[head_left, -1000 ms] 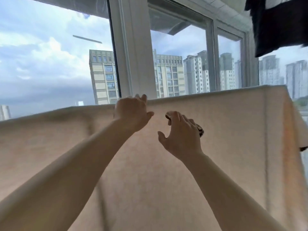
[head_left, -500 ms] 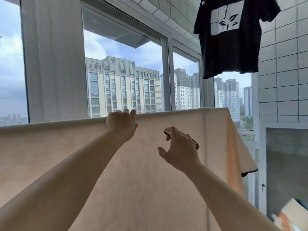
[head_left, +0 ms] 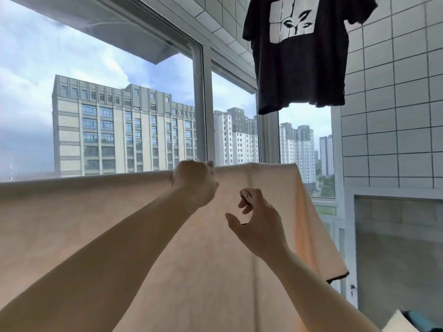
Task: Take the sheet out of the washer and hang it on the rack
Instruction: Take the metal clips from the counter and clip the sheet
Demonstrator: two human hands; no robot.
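A pale peach sheet hangs draped over a horizontal bar that it hides, and it spans the whole lower view. Its right end falls in a fold with a dark trim at the corner. My left hand is at the sheet's top edge, with its fingers curled over the fold. My right hand is in front of the sheet, a little lower and to the right. It pinches a small dark, shiny clip between curled fingers.
A black T-shirt with a white print hangs overhead at the upper right. Behind the sheet are large windows. A tiled wall closes the right side. Pale and teal objects poke in at the bottom right corner.
The view has swung right and upward, bringing the T-shirt and tiled wall in. My left hand's fingers have curled over the sheet's top edge. My right hand keeps the clip.
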